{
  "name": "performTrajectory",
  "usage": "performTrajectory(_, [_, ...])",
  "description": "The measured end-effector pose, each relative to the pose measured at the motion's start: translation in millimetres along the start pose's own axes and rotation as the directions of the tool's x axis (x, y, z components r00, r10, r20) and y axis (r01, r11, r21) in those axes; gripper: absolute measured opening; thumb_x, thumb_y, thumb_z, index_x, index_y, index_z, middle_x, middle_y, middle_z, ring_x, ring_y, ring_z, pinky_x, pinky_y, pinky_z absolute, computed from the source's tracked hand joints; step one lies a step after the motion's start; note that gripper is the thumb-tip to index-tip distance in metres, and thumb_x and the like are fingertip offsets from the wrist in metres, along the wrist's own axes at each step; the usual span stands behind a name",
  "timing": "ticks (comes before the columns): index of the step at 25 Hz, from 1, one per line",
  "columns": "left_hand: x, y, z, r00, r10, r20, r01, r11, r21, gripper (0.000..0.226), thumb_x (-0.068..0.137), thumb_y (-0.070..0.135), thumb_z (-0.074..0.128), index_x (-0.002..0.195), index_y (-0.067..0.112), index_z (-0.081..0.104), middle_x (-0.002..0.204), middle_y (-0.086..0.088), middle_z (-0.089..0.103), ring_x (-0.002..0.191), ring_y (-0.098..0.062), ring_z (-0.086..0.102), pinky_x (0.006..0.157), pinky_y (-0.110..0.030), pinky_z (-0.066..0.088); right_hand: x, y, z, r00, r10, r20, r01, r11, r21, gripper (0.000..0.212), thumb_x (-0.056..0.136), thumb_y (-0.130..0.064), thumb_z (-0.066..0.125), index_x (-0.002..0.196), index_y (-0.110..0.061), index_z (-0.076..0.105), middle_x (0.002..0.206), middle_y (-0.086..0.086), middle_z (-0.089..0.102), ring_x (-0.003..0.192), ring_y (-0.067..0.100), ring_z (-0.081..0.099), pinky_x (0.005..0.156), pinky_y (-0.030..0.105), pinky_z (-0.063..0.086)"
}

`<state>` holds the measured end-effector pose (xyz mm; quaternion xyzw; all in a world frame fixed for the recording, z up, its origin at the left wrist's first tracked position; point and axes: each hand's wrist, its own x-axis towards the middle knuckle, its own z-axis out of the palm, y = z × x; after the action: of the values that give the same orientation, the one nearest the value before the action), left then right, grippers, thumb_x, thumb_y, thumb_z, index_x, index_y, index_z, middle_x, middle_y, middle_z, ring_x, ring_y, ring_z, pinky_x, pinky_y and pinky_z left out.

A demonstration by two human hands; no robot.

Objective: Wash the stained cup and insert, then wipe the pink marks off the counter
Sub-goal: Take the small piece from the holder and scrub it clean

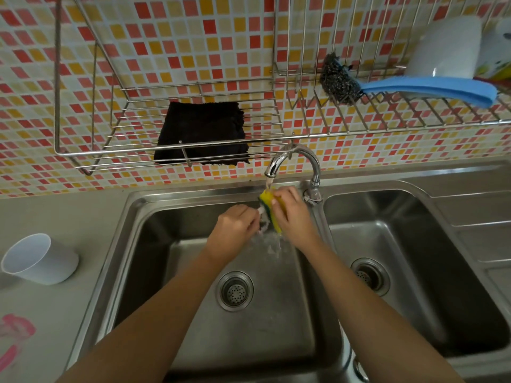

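Observation:
Over the left sink basin [154, 244], under running water from the faucet [293, 158], my right hand [290, 214] grips a yellow and green sponge [269, 208]. My left hand [235, 230] pinches a small whitish piece, the insert [262, 217], against the sponge; most of it is hidden by my fingers. A white cup [38, 258] lies tilted on the counter at the left. Pink marks [13, 335] smear the counter at the lower left edge.
A black cloth [201, 131] lies in the wire rack [83, 158] above the sink. A steel scourer [338, 78], a blue brush [431, 89] and a white upturned cup [445, 48] sit on the right rack. The right basin [414, 244] holds nothing but its drain.

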<state>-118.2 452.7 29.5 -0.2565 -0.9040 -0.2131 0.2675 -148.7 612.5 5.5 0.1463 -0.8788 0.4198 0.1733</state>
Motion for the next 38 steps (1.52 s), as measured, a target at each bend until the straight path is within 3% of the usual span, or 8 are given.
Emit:
performTrajectory(7, [6.5,-7.0,1.6,0.993,0.114,0.016,-0.115,0.992,0.05,0.02,0.083,0.013,0.053,0.068,0.004,0.063,0.065,-0.009,0.062,0.056,-0.021,0.058,0.057,-0.024,0.04,-5.7,1.4,-3.1,0.998,0.061,-0.016,-0.06,0.996,0.064,0.022,0.096,-0.014,0.048,0.109,-0.001,0.06,0.105,0.009,0.052,0.092,0.01,0.049,0.083,0.026,0.045])
performTrajectory(10, [13.9,-1.3,-6.2,0.978,-0.206,0.035,0.208,0.953,-0.221,0.011,0.083,0.014,0.061,0.077,0.007,0.068,0.068,-0.003,0.066,0.058,-0.01,0.057,0.06,-0.015,0.042,-10.9,1.5,-6.2,0.992,0.11,0.056,-0.114,0.99,0.083,0.028,0.097,-0.022,0.045,0.115,-0.004,0.056,0.112,0.01,0.047,0.1,0.014,0.05,0.089,0.029,0.043])
performTrajectory(13, [29.2,-5.0,-14.9,0.795,-0.537,0.284,0.607,0.689,-0.396,0.012,0.088,0.019,0.062,0.089,0.011,0.07,0.068,0.006,0.063,0.062,-0.002,0.055,0.064,-0.015,0.045,-15.1,-5.9,-10.4,0.955,0.195,0.225,-0.235,0.957,0.169,0.029,0.096,-0.028,0.048,0.121,-0.012,0.049,0.115,0.002,0.046,0.104,0.012,0.049,0.091,0.021,0.041])
performTrajectory(16, [38.7,-5.3,-18.5,0.652,-0.579,0.489,0.758,0.52,-0.394,0.026,0.093,0.029,0.054,0.091,0.007,0.068,0.063,0.003,0.057,0.06,-0.008,0.051,0.063,-0.021,0.045,-17.0,-13.2,-15.8,0.884,0.252,0.393,-0.369,0.893,0.257,0.033,0.091,-0.033,0.057,0.118,-0.017,0.046,0.097,-0.009,0.053,0.086,0.005,0.053,0.069,0.011,0.043])
performTrajectory(19, [46.1,-8.8,-18.2,0.585,-0.598,0.548,0.808,0.488,-0.33,0.033,0.094,0.031,0.052,0.089,0.002,0.067,0.063,0.0,0.057,0.062,-0.012,0.052,0.066,-0.026,0.045,-16.1,-14.5,-16.8,0.875,0.25,0.414,-0.395,0.863,0.316,0.024,0.091,-0.03,0.058,0.112,-0.018,0.051,0.1,-0.002,0.056,0.088,0.009,0.054,0.072,0.016,0.044])
performTrajectory(24, [51.0,-8.8,-15.6,0.526,-0.591,0.612,0.847,0.431,-0.311,0.026,0.093,0.025,0.054,0.086,0.005,0.067,0.065,-0.001,0.06,0.066,-0.015,0.054,0.066,-0.028,0.045,-23.7,-0.7,-11.5,0.953,0.218,0.209,-0.27,0.925,0.268,0.016,0.09,-0.025,0.06,0.103,-0.023,0.052,0.109,0.007,0.052,0.098,0.017,0.052,0.081,0.023,0.04])
performTrajectory(31, [49.3,-2.3,-9.9,0.654,-0.663,0.365,0.751,0.626,-0.21,0.028,0.095,0.026,0.051,0.083,0.006,0.067,0.069,-0.003,0.065,0.057,-0.006,0.055,0.07,-0.023,0.044,-31.3,-6.1,-6.4,0.976,0.209,-0.066,-0.204,0.976,0.082,0.037,0.085,-0.031,0.064,0.116,-0.011,0.059,0.11,0.007,0.047,0.096,0.012,0.048,0.081,0.016,0.039])
performTrajectory(38, [44.9,10.3,1.3,0.366,-0.849,0.382,0.874,0.173,-0.454,0.025,0.091,0.021,0.056,0.073,0.007,0.068,0.062,0.0,0.064,0.062,-0.012,0.057,0.075,-0.029,0.048,-24.8,-19.3,-0.5,0.905,0.156,-0.397,-0.206,0.975,-0.088,0.041,0.089,-0.025,0.062,0.128,-0.014,0.054,0.116,0.013,0.05,0.101,0.027,0.054,0.084,0.043,0.05])
